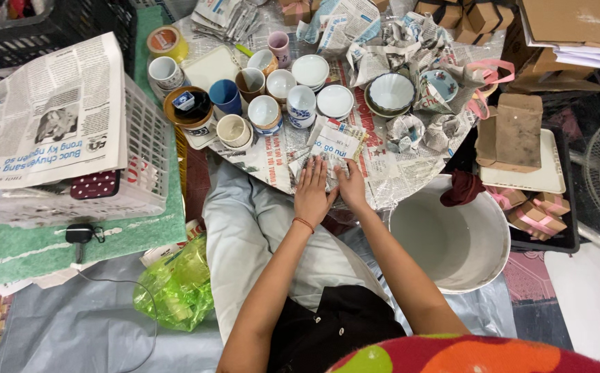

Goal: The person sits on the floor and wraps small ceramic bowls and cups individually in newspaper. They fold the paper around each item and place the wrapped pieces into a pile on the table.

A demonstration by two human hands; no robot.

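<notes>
While both hands [331,190] press newspaper bundle [329,148], contents hidden.

The light is bright, even and soft, falling from overhead, so shadows are faint: only a thin dark edge sits under the person's hands and beneath the cups [265,110] on the newspaper-covered table [397,173]. A mild sheen shows on the white glaze of the bowls [334,100] and inside the big white basin [452,242] (no harsh glare anywhere), and the crumpled green plastic bag [176,283] glints a little. Focus is sharp across the middle, while the wide lens bends and stretches things toward the frame edges, and the bright red cloth [466,354] closest to the camera is soft and blurred.
</notes>
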